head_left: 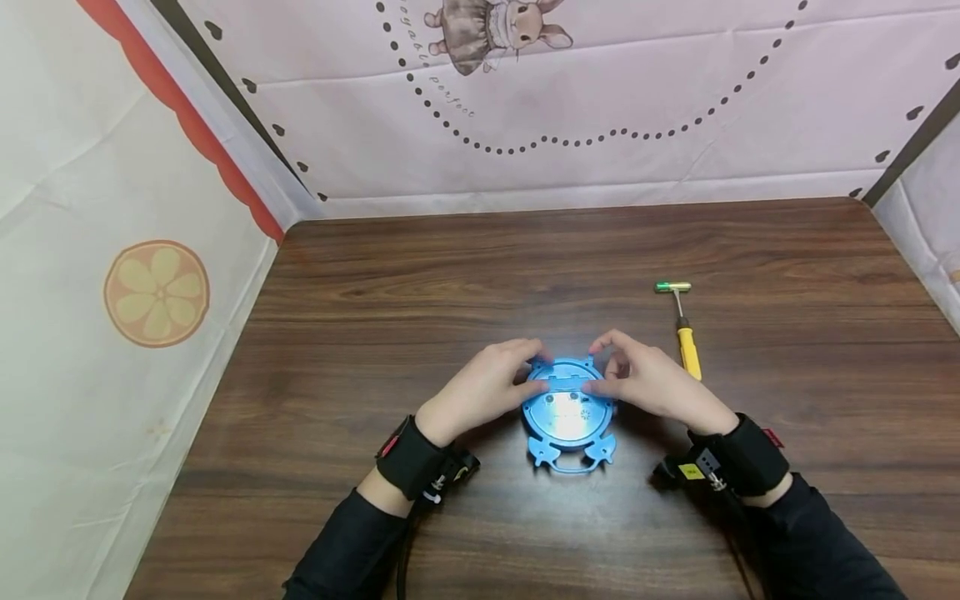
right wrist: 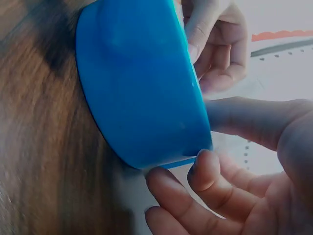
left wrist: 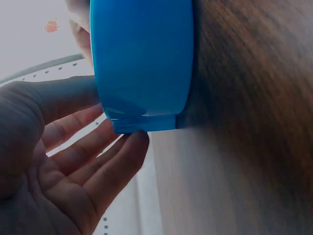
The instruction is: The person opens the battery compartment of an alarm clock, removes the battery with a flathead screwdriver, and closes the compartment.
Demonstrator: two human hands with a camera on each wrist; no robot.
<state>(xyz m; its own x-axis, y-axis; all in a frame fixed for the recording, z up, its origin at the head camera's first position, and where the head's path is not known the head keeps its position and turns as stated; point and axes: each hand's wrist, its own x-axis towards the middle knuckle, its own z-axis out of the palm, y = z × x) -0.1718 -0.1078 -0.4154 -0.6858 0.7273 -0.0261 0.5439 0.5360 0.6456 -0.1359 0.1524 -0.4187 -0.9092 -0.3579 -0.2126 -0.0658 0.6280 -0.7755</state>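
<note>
A round blue alarm clock (head_left: 568, 417) lies on the table with its back upward and a panel near its far edge. My left hand (head_left: 491, 383) holds its far left part, thumb on the back and fingertips at the far edge. On the other side, my right hand (head_left: 645, 375) lays its thumb on the back and curls its fingers by the far right edge. Both wrist views show the clock's smooth blue side wall (left wrist: 142, 58), with fingertips (right wrist: 205, 166) at its end.
A small hammer (head_left: 686, 346) with a yellow handle and a green and gold head lies beyond my right hand. The brown wooden table (head_left: 420, 283) is bordered by white printed cloth (head_left: 570, 108) at the back and left. Black bands with cables circle both wrists.
</note>
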